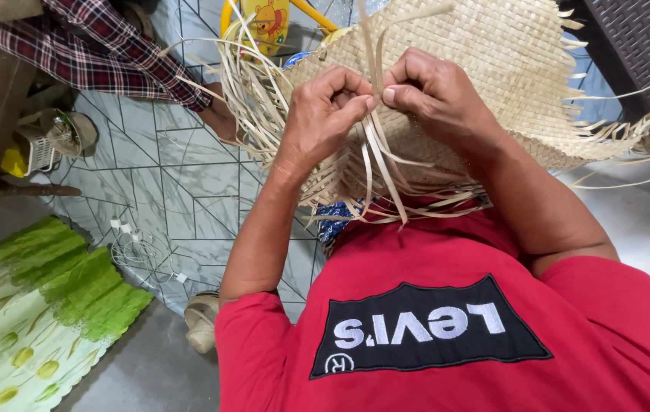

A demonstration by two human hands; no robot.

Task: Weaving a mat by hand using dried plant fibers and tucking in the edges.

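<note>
Over the red-shirted lap | woven palm-leaf mat (493, 69) lies spread, loose strips (374, 164) hanging off its near edge | left hand (325, 114) fingers pinched shut on strips at that edge | right hand (436, 95) fingers curled, thumb pressing a strip | step: plaiting the edge; next likely needs folding one strip across its neighbours.

A home floor: patterned floor covering (180, 183), green mat (43, 305), small fan (35, 149).
</note>
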